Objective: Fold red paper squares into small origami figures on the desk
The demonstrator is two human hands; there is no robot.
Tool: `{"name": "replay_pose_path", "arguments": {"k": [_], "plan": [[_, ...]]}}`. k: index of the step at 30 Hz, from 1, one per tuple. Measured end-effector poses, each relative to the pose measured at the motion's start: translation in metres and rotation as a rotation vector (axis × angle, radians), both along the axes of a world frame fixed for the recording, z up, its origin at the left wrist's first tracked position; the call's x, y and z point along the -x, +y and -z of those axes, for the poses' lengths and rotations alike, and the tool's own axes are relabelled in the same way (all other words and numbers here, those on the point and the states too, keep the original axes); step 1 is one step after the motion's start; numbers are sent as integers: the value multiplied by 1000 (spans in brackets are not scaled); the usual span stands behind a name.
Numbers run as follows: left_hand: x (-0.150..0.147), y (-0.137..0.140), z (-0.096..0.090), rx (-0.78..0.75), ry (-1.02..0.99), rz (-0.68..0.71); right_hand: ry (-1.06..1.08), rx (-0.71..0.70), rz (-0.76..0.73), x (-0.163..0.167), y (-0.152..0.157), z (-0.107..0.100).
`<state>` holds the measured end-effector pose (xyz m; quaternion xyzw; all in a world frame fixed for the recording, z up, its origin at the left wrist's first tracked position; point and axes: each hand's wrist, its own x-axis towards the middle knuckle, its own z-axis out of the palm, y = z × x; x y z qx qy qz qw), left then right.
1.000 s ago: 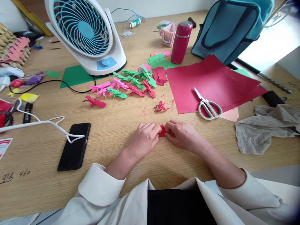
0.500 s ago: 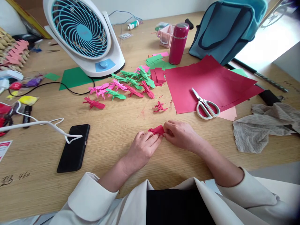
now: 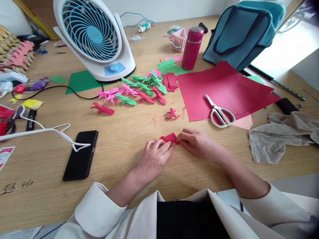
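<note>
A small piece of folded red paper lies on the wooden table in front of me, with a slanting fold showing on top. My left hand holds it down from the left, its fingers close together across the near edge. At the paper's right end, the fingers of my right hand are curled in a pinch on its corner. The fingertips hide part of that corner. Just beyond the hands stands a small red folded-paper figure. Farther back are several green paper figures, with pink ones alongside.
White-handled scissors rest on large red paper sheets at right. Behind them stand a red thermos and a blue bag. A fan, its cord, and a phone occupy the left. A grey cloth lies far right.
The view has shifted slightly. The red paper's right end now slants down to a point near my right fingertips, which have moved a little to the right. My left hand stays on the paper.
</note>
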<state>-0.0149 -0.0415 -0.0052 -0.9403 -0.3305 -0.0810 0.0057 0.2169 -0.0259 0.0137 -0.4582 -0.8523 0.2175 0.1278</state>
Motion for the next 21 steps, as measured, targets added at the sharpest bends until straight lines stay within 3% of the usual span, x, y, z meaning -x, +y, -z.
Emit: {"name": "replay_pose_path", "arguments": {"k": [8,21], "plan": [[2,-5,6,-16,-35,-37,-177,-282,-262,-11,-16,7],[5,-13,4,-31,-58,-75,-247,-373,-280,-15,-19,12]]}}
